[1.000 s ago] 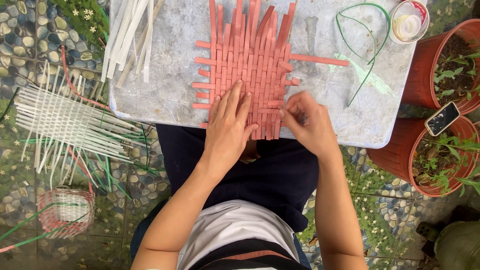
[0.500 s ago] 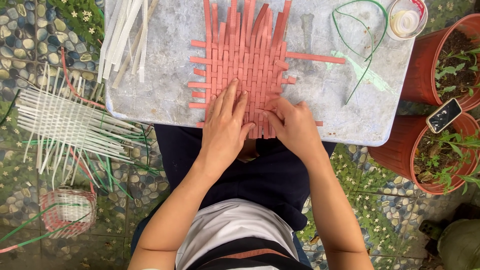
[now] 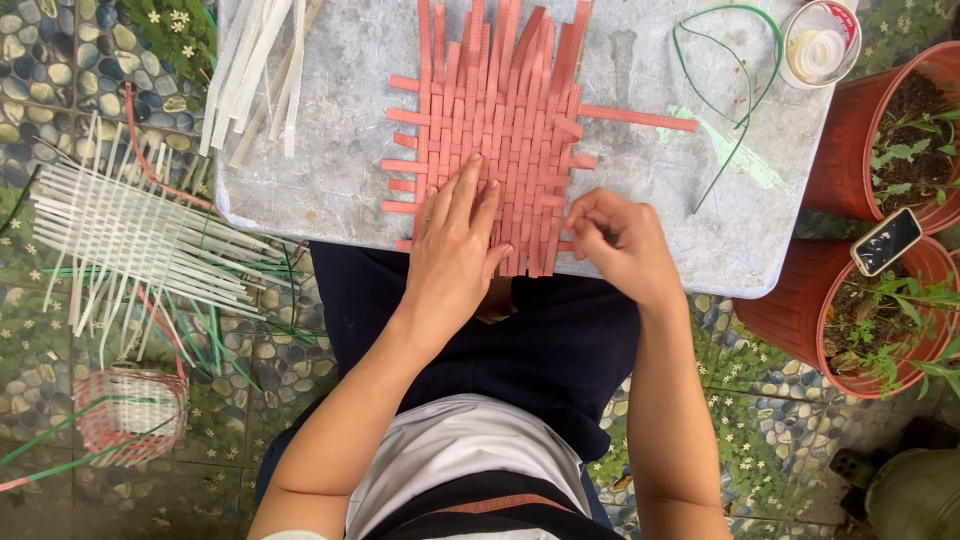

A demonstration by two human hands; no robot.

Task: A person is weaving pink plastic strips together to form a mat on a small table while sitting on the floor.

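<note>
A flat mat of woven salmon-red plastic strips (image 3: 500,130) lies on a grey tabletop (image 3: 330,170), with loose strip ends sticking out on all sides. My left hand (image 3: 455,245) lies flat on the mat's near left part, fingers spread and pressing it down. My right hand (image 3: 615,240) is at the mat's near right edge, its fingertips pinched on the end of one red strip (image 3: 565,222) there. One longer strip (image 3: 640,118) sticks out to the right.
White strips (image 3: 250,60) lie at the table's far left. A green wire (image 3: 735,90) and a tape roll in a cup (image 3: 820,45) sit far right. Terracotta pots (image 3: 880,260), one holding a phone (image 3: 885,242), stand right. A white woven mat (image 3: 130,240) and small basket (image 3: 130,415) lie on pebbles left.
My right hand moved from the mat's near edge to its near right side and pinched a strip end. My left hand stayed flat on the mat.
</note>
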